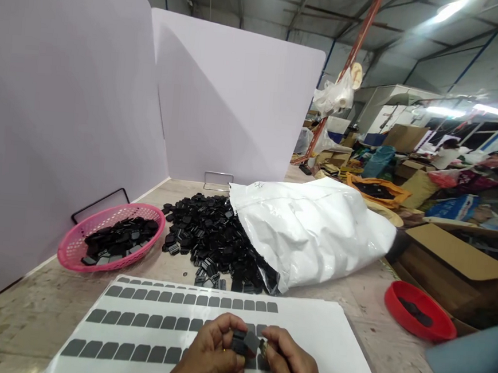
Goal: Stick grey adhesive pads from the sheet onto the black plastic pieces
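My left hand (pixel 212 350) is closed around a small black plastic piece (pixel 238 342), its thumb and fingers pinching the sides. A flat grey face (pixel 252 342) shows at the right side of that piece; whether it is a sticker or part of the piece I cannot tell. Close against it, my right hand (pixel 289 362) pinches a tiny yellowish-dark thing (pixel 263 348) too small to make out. Both hands are above a white sheet (pixel 318 341) bearing rows of grey rounded stickers (pixel 125 351), and they cover part of its lower rows.
Beyond the sheet, a heap of black plastic pieces (pixel 205 226) spills from a white bag (pixel 310 231). At left stands a pink basket (pixel 68 247) of similar pieces. A red bowl (pixel 440 328) and a cardboard box (pixel 454 254) are at right. White panels (pixel 234 99) rise behind.
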`<state>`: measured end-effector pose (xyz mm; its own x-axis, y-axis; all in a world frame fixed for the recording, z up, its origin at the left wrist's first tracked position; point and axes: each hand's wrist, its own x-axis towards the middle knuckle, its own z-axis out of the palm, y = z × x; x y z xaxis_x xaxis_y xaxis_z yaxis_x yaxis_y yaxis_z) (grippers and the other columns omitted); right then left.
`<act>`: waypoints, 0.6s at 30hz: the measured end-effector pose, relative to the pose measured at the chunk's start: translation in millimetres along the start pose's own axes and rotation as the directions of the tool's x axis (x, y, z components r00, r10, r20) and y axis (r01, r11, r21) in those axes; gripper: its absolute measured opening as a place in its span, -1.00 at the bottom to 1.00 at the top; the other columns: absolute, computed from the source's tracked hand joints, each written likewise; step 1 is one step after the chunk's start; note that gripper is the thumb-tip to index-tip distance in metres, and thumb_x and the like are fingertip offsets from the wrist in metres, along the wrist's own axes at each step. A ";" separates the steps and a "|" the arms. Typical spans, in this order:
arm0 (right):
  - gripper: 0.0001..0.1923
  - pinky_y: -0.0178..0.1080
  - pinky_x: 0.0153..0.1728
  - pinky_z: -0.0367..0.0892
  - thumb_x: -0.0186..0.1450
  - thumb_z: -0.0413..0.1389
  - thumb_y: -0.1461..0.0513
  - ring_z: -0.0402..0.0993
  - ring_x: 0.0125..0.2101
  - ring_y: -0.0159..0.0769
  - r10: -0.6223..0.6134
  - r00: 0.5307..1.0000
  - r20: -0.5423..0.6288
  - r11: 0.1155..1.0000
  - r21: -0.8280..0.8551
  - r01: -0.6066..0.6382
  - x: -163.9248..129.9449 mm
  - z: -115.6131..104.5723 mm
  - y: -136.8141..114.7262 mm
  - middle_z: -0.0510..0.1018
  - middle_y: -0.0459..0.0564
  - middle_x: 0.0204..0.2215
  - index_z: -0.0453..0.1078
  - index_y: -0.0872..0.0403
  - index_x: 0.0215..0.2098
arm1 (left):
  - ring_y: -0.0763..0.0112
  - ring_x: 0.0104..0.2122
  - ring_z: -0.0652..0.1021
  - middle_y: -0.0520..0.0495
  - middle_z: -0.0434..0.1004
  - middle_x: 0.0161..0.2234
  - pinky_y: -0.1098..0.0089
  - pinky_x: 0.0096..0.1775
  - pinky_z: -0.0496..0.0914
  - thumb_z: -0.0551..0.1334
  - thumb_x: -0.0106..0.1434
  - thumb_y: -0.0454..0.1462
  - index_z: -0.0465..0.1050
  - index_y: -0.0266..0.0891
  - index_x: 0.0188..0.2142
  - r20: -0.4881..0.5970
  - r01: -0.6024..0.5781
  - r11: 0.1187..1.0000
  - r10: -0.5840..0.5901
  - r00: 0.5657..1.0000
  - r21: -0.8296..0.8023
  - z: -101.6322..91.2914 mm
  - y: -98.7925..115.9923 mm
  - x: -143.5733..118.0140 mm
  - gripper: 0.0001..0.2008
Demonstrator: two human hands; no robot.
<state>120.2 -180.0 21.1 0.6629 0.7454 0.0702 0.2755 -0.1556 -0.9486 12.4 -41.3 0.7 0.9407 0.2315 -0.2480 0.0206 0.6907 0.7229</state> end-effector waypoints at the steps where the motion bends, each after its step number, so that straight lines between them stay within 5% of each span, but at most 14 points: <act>1: -0.61 -0.35 -0.36 0.25 0.35 -0.04 -0.08 0.43 -0.41 -0.27 -0.031 0.999 0.007 0.999 -0.019 0.031 0.0 1.2 -1.5 0.51 -0.09 -0.45 0.45 -0.01 -0.27 | 0.60 -0.72 0.42 0.05 0.51 -0.53 0.62 -0.66 0.14 0.32 -0.04 -0.40 0.33 -0.24 -0.22 -0.003 0.000 1.000 0.000 1.000 0.007 0.1 -0.1 -0.4 -0.65; 7: -0.72 -0.37 -0.39 0.23 0.40 -0.09 0.08 0.43 -0.44 -0.32 -0.159 0.986 0.047 0.979 -0.119 0.163 0.6 5.8 10.6 0.51 -0.09 -0.44 0.40 -0.02 -0.31 | 0.60 -0.70 0.44 -0.09 0.58 -0.36 0.62 -0.67 0.16 0.32 -0.05 -0.40 0.30 -0.26 -0.20 -0.002 0.032 0.998 -0.032 0.999 0.046 1.8 2.5 -0.4 -0.62; 18: -0.77 -0.35 -0.43 0.24 0.39 -0.15 0.25 0.44 -0.44 -0.32 -0.345 0.925 0.161 0.873 -0.306 0.379 1.3 -2.2 15.6 0.47 -0.07 -0.45 0.34 0.01 -0.25 | 0.66 -0.71 0.40 -0.04 0.58 -0.36 0.61 -0.65 0.16 0.30 -0.11 -0.45 0.30 -0.26 -0.23 0.011 0.079 0.995 -0.080 0.997 0.068 3.0 3.2 0.6 -0.60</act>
<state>126.9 -182.9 7.1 0.4054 0.8475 0.3427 0.7051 -0.0514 -0.7072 14.0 -41.1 4.8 0.9396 0.1679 -0.2984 0.1181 0.6589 0.7429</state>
